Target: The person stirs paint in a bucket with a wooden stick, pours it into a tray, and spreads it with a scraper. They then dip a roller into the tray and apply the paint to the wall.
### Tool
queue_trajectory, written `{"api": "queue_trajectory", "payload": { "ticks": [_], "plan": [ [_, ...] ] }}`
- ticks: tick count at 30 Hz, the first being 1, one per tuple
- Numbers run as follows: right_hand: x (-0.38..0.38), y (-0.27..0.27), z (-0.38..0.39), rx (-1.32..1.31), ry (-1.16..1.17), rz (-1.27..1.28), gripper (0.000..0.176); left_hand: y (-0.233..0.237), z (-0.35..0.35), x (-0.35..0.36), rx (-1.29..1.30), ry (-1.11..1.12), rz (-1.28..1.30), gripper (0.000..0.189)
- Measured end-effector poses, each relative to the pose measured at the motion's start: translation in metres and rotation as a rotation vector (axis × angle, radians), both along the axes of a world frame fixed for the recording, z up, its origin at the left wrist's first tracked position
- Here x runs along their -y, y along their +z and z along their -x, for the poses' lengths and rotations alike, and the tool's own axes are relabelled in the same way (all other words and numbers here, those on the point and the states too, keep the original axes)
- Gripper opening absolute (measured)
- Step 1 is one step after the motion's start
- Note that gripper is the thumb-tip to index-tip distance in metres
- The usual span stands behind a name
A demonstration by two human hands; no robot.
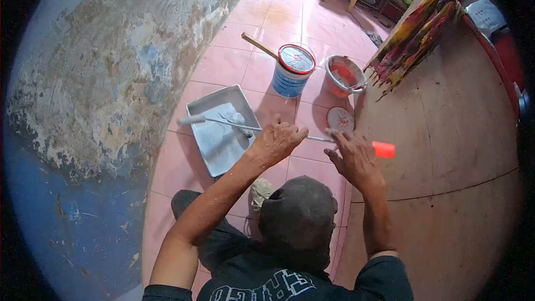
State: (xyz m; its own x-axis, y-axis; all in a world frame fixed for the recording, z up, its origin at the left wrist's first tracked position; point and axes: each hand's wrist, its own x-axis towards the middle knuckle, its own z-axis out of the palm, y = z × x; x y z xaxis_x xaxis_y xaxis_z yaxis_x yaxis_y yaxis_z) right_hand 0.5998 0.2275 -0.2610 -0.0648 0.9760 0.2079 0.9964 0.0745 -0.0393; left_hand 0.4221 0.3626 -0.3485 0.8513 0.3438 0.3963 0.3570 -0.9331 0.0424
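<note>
My left hand (278,138) is closed around the thin metal rod of a paint roller (317,139). A pale grey end of this tool lies over the left rim of the paint tray (238,96), and its orange-red handle (383,149) sticks out at the right. My right hand (358,160) is around the rod near that handle, its thumb and fingers on either side. White paint covers the tray's bottom, and a small whitish thing (238,119) rests inside, its shape partly unclear.
Past the hands stand a blue-labelled paint bucket (290,82) with a wooden stick behind it, and a pail (341,72). A round lid (340,119) lies on pink tiles. Left is a peeling wall (111,78); right, a wooden panel (434,150) with a multicoloured cloth (418,39).
</note>
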Motion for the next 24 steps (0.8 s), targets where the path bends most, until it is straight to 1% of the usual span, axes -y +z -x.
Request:
{"api": "queue_trajectory", "payload": {
  "ticks": [1, 3, 4, 5, 6, 7, 8, 9, 10, 11, 12, 13, 14, 15, 16, 18, 19, 20, 22, 23, 24],
  "plan": [
    [0.005, -0.015, -0.006, 0.002, -0.003, 0.001, 0.042, -0.004, -0.003, 0.003, -0.059, -0.021, -0.029, 0.022],
    [0.016, -0.047, -0.013, -0.205, -0.081, 0.207, 0.037, -0.019, -0.006, 0.007, -0.107, -0.029, -0.016, 0.021],
    [0.021, -0.066, -0.012, -0.204, -0.079, 0.21, 0.037, -0.035, -0.008, 0.007, -0.086, -0.029, -0.017, 0.014],
    [0.026, -0.088, -0.011, -0.329, -0.104, 0.125, 0.035, -0.043, -0.008, 0.008, -0.065, -0.028, -0.016, 0.007],
    [0.03, -0.111, -0.01, -0.452, -0.126, 0.04, 0.033, -0.043, -0.008, 0.009, -0.062, -0.02, -0.014, 0.007],
    [0.032, -0.139, -0.01, -0.579, -0.147, 0.068, 0.031, -0.041, -0.009, 0.01, -0.085, -0.026, 0.013, 0.017],
    [0.038, -0.185, -0.014, -0.707, -0.19, 0.047, 0.029, -0.039, -0.008, 0.012, -0.111, -0.032, 0.041, 0.027],
    [0.042, -0.218, -0.016, -0.837, -0.235, 0.027, 0.027, -0.035, -0.005, 0.015, -0.112, -0.025, 0.045, 0.027],
    [0.042, -0.21, -0.006, -0.838, -0.229, 0.033, 0.027, -0.03, 0.001, 0.02, 0.031, -0.016, 0.015, 0.033],
    [0.044, -0.203, 0.006, -1.026, -0.308, 0.066, 0.025, -0.026, 0.006, 0.025, 0.172, -0.009, -0.015, 0.039],
    [0.044, -0.198, 0.014, -1.216, -0.393, 0.103, 0.023, -0.025, 0.015, 0.031, 0.166, -0.005, -0.011, 0.039],
    [0.041, -0.218, 0.008, -1.223, -0.397, 0.112, 0.023, -0.025, 0.027, 0.038, 0.231, 0.051, 0.107, 0.043],
    [0.032, -0.247, -0.001, -1.36, -0.453, 0.079, 0.022, -0.029, 0.04, 0.044, 0.295, 0.108, 0.224, 0.047],
    [0.027, -0.265, -0.006, -1.495, -0.513, 0.047, 0.022, -0.042, 0.055, 0.048, 0.285, 0.111, 0.233, 0.047],
    [0.022, -0.261, -0.005, -1.5, -0.519, 0.06, 0.022, -0.061, 0.072, 0.051, 0.291, 0.208, 0.306, 0.049],
    [0.0, -0.239, -0.003, -1.463, -0.486, -0.04, 0.021, -0.095, 0.103, 0.06, 0.279, 0.4, 0.445, 0.052],
    [-0.009, -0.242, -0.008, -1.467, -0.484, -0.03, 0.021, -0.109, 0.117, 0.066, 0.26, 0.491, 0.512, 0.052],
    [-0.017, -0.248, -0.016, -1.448, -0.484, -0.039, 0.024, -0.12, 0.13, 0.072, 0.255, 0.498, 0.513, 0.052],
    [-0.03, -0.258, -0.031, -1.435, -0.486, -0.045, 0.026, -0.135, 0.15, 0.082, 0.342, 0.626, 0.668, 0.049],
    [-0.036, -0.262, -0.038, -1.458, -0.518, -0.022, 0.027, -0.138, 0.156, 0.085, 0.334, 0.629, 0.668, 0.049],
    [-0.042, -0.267, -0.042, -1.479, -0.552, -0.001, 0.027, -0.14, 0.16, 0.088, 0.384, 0.678, 0.712, 0.049]
  ]
}}
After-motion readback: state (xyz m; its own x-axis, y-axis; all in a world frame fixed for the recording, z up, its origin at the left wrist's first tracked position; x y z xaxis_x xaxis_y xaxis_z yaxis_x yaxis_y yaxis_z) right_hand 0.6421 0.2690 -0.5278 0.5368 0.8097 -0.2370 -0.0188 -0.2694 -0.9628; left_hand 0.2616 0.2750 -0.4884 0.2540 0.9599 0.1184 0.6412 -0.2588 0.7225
